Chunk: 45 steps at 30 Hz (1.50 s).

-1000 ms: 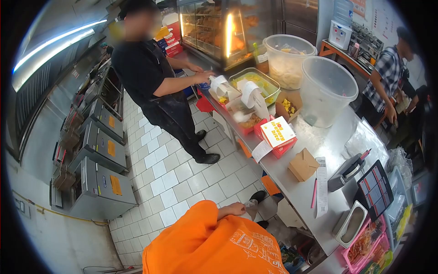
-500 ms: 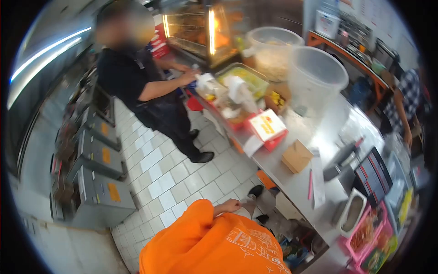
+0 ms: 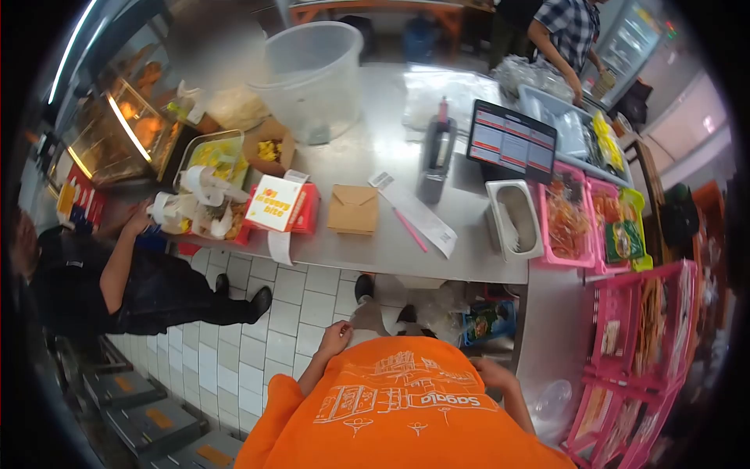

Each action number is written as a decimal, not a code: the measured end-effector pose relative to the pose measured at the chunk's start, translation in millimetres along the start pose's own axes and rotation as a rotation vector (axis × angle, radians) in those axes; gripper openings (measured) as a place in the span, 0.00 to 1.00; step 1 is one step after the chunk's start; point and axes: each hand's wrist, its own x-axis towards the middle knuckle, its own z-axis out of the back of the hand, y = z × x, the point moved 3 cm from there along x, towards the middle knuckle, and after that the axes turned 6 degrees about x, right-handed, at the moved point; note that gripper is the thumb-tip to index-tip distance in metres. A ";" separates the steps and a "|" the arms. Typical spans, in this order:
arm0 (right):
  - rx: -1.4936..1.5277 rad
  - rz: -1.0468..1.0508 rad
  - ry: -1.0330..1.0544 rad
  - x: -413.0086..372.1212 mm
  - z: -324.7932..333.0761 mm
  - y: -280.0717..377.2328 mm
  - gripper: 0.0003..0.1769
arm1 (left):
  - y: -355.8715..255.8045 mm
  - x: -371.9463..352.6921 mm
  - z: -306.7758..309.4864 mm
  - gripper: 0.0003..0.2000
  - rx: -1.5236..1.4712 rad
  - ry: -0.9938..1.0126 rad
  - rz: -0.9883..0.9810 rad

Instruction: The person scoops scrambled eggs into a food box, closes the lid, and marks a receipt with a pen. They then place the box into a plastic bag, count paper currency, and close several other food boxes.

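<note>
My left hand [image 3: 336,338] hangs at my side below the counter edge, fingers curled inward with nothing visible in them. My right hand [image 3: 494,374] is low beside my orange shirt, its fingers mostly hidden. Neither hand touches anything on the steel counter [image 3: 383,254]. In front of me stands a closed brown cardboard box [image 3: 352,211]. Left of it is a red and white printed box [image 3: 276,205] with a paper strip hanging down. To the right lie a long printed receipt [image 3: 426,221] and a pink pen [image 3: 408,228].
A tablet [image 3: 512,141], a metal pan [image 3: 516,242] and pink baskets [image 3: 569,254] stand at right, above a pink rack [image 3: 644,328]. A clear tub [image 3: 312,74] stands behind. One co-worker [image 3: 133,281] is at left; another person [image 3: 566,39] stands across the counter.
My view has swung right, bringing the counter square in front of me. My right arm and the pink rack have come into view. The co-worker now appears further left.
</note>
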 end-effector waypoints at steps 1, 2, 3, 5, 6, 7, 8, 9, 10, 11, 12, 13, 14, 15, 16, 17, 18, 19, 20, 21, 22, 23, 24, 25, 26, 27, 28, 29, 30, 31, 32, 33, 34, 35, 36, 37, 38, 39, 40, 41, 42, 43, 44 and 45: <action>-0.227 -0.129 0.048 6.6 11.7 15.8 0.16 | -12.9 2.6 6.7 0.12 -0.040 -0.056 -0.093; -0.344 -0.074 0.093 22.4 12.4 12.8 0.17 | -38.1 0.7 16.4 0.10 -0.039 -0.072 -0.109; -0.461 -0.022 0.145 39.1 10.1 10.9 0.19 | -56.6 4.3 23.2 0.10 -0.043 -0.049 -0.115; -0.692 -0.259 0.326 67.0 1.5 68.5 0.14 | -85.0 7.4 32.7 0.10 -0.096 -0.090 -0.219; -0.713 -0.224 0.387 79.9 -2.6 72.4 0.13 | -94.2 12.0 35.9 0.10 -0.095 -0.072 -0.224; -0.735 -0.182 0.444 94.0 -4.9 76.0 0.12 | -106.4 17.3 42.0 0.09 -0.040 -0.108 -0.356; -0.645 0.100 0.367 107.4 0.1 101.3 0.10 | -118.5 21.5 48.9 0.09 0.016 -0.145 -0.495; -0.553 0.377 0.281 116.0 8.8 133.7 0.10 | -128.9 23.7 55.7 0.09 0.018 -0.132 -0.511; -0.090 0.271 0.068 117.3 19.6 177.4 0.10 | -139.8 24.2 64.9 0.08 -0.118 -0.148 -0.471; 0.369 0.161 -0.146 119.9 31.5 211.1 0.11 | -149.3 24.6 72.5 0.08 -0.257 -0.162 -0.425; 0.290 0.205 -0.433 138.8 51.8 211.4 0.13 | -159.3 25.1 78.0 0.08 -0.262 -0.147 -0.432; 0.206 0.244 -0.714 155.0 71.9 211.4 0.15 | -166.3 25.1 86.7 0.08 -0.297 -0.210 -0.404; 0.094 0.232 -0.863 166.0 91.3 224.8 0.15 | -170.6 24.5 94.9 0.08 -0.327 -0.271 -0.371; -0.025 0.220 -1.008 177.7 111.8 239.4 0.15 | -175.6 26.8 100.0 0.08 -0.329 -0.258 -0.373; 0.050 0.325 -1.100 200.2 127.2 237.1 0.16 | -181.7 29.1 106.7 0.08 -0.319 -0.311 -0.430; 0.126 0.429 -1.184 223.5 138.7 229.8 0.16 | -187.3 29.7 114.3 0.07 -0.309 -0.366 -0.482; 0.124 0.423 -1.175 240.4 148.0 232.5 0.16 | -195.0 31.7 122.7 0.07 -0.312 -0.368 -0.471; 0.312 0.365 -1.108 257.7 154.2 231.6 0.16 | -206.9 32.3 134.1 0.07 -0.263 -0.412 -0.550; 0.498 0.299 -1.035 272.2 153.5 230.4 0.15 | -215.5 32.8 146.0 0.07 -0.210 -0.454 -0.626; 0.500 0.287 -1.023 276.5 150.1 240.3 0.15 | -219.9 37.4 156.8 0.07 -0.208 -0.454 -0.609; 0.593 0.187 -0.977 278.4 147.7 246.5 0.15 | -227.1 41.5 167.7 0.08 -0.143 -0.525 -0.675; 0.681 0.089 -0.933 280.2 146.0 250.8 0.14 | -234.6 46.1 176.6 0.08 -0.080 -0.594 -0.745; 0.717 0.061 -0.941 283.5 147.1 250.1 0.13 | -240.1 54.0 185.0 0.08 -0.086 -0.587 -0.743; 0.716 0.057 -0.952 286.7 148.2 246.8 0.13 | -245.9 61.8 194.5 0.09 -0.061 -0.620 -0.762; 0.857 0.055 -0.917 289.8 147.8 247.0 0.14 | -251.2 69.5 201.5 0.10 -0.038 -0.654 -0.791; 0.997 0.058 -0.883 290.2 149.5 246.6 0.16 | -253.2 78.0 205.3 0.10 -0.049 -0.642 -0.810; 0.999 0.066 -0.910 287.3 151.6 245.0 0.16 | -252.8 87.9 207.4 0.12 0.036 -0.633 -0.772; 0.985 0.106 -0.929 281.4 148.4 249.4 0.15 | -254.6 95.7 208.2 0.15 0.124 -0.621 -0.733; 0.972 0.143 -0.946 274.3 145.6 250.0 0.14 | -257.7 101.6 207.4 0.15 0.118 -0.603 -0.752; 0.978 0.143 -0.971 268.2 144.5 243.0 0.14 | -262.0 106.7 204.7 0.18 0.292 -0.610 -0.752; 0.875 0.221 -1.045 260.3 143.5 239.3 0.14 | -264.5 110.1 201.2 0.22 0.468 -0.617 -0.747; 0.769 0.295 -1.112 251.8 140.3 235.0 0.14 | -260.6 114.2 195.3 0.22 0.466 -0.599 -0.761; 0.604 0.337 -1.200 239.5 135.3 229.9 0.14 | -252.9 122.9 185.7 0.25 0.589 -0.565 -0.686; 0.605 0.334 -1.215 229.0 128.4 225.5 0.14 | -248.6 129.9 179.9 0.28 0.709 -0.533 -0.609; 0.402 0.253 -1.169 220.3 120.3 222.1 0.13 | -250.7 132.0 179.9 0.28 0.708 -0.524 -0.625; 0.204 0.162 -1.115 211.4 108.8 216.3 0.12 | -251.9 132.4 179.9 0.29 0.687 -0.513 -0.597; 0.210 0.144 -1.130 206.1 92.7 207.7 0.12 | -250.9 131.2 179.4 0.29 0.667 -0.497 -0.567; 0.116 0.237 -1.217 206.2 76.8 205.1 0.12 | -250.7 130.6 178.0 0.29 0.666 -0.481 -0.583; 0.017 0.335 -1.313 206.9 61.8 206.1 0.12 | -250.5 132.7 178.1 0.29 0.691 -0.493 -0.517; -0.020 0.329 -1.279 207.4 44.6 207.6 0.12 | -254.6 136.3 176.6 0.28 0.715 -0.498 -0.482; -0.058 0.314 -1.286 203.0 29.1 209.7 0.13 | -256.2 139.7 178.5 0.27 0.704 -0.534 -0.531; -0.015 0.246 -1.154 202.9 14.0 209.0 0.14 | -253.2 145.4 180.5 0.27 0.686 -0.557 -0.614; -0.086 0.317 -1.149 211.0 -3.8 197.4 0.15 | -248.9 154.3 177.5 0.26 0.747 -0.634 -0.581; -0.093 0.425 -1.158 204.0 -16.4 208.2 0.16 | -258.9 155.5 183.8 0.27 0.683 -0.537 -0.746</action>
